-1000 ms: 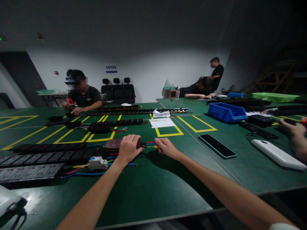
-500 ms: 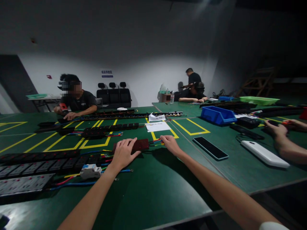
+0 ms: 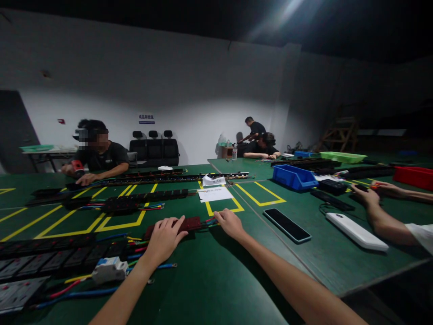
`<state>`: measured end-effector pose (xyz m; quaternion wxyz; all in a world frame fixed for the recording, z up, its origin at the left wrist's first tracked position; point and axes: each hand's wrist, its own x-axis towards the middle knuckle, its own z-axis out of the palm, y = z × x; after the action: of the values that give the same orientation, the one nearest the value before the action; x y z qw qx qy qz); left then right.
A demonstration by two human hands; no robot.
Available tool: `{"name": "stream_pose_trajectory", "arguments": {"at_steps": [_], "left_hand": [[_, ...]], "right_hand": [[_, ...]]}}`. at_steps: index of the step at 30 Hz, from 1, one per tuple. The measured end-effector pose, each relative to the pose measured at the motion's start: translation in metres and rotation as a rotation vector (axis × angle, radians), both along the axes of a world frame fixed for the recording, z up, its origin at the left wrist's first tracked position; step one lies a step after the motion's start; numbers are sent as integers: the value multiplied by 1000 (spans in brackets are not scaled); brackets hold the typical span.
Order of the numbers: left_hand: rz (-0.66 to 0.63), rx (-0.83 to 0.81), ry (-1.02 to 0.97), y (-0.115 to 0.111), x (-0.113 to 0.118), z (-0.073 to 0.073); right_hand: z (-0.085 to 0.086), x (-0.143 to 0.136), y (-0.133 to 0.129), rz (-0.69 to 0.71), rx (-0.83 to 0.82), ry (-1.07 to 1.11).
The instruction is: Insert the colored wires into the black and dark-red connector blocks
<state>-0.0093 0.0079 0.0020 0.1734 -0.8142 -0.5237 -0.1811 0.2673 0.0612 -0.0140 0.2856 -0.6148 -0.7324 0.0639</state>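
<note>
Both arms reached forward, bare, elbows out of view. Left forearm (image 3: 126, 286) slanted up and to the right from the bottom edge; right forearm (image 3: 280, 273) slanted up and to the left, more of its length showing. Left hand (image 3: 165, 240) palm down, back facing up, fingers a bit bent and slightly spread, thumb out to the right; grip unclear. Right hand (image 3: 230, 223) bunched, fingers curled in, fingertips together in a pinch pointing left. Hands near each other, not touching; right sat slightly farther forward.

Workshop — green worktable (image 3: 199, 284), socket strips (image 3: 43, 263), drill (image 3: 78, 168)
</note>
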Motion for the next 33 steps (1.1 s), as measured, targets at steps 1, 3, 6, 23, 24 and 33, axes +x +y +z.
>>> {"name": "stream_pose_trajectory", "arguments": {"at_steps": [1, 3, 6, 23, 24, 33], "left_hand": [[3, -13, -3, 0, 0, 0], [3, -31, -10, 0, 0, 1], [-2, -44, -19, 0, 0, 1], [14, -73, -50, 0, -1, 0], [14, -71, -51, 0, -1, 0], [4, -63, -55, 0, -2, -1]], "right_hand": [[1, -2, -1, -2, 0, -7], [1, -5, -2, -21, -7, -17], [0, -9, 0, -52, -15, -23], [-9, -17, 9, -41, 51, -4], [-9, -17, 10, -47, 50, -16], [-6, -16, 7, -55, 37, -25]]}}
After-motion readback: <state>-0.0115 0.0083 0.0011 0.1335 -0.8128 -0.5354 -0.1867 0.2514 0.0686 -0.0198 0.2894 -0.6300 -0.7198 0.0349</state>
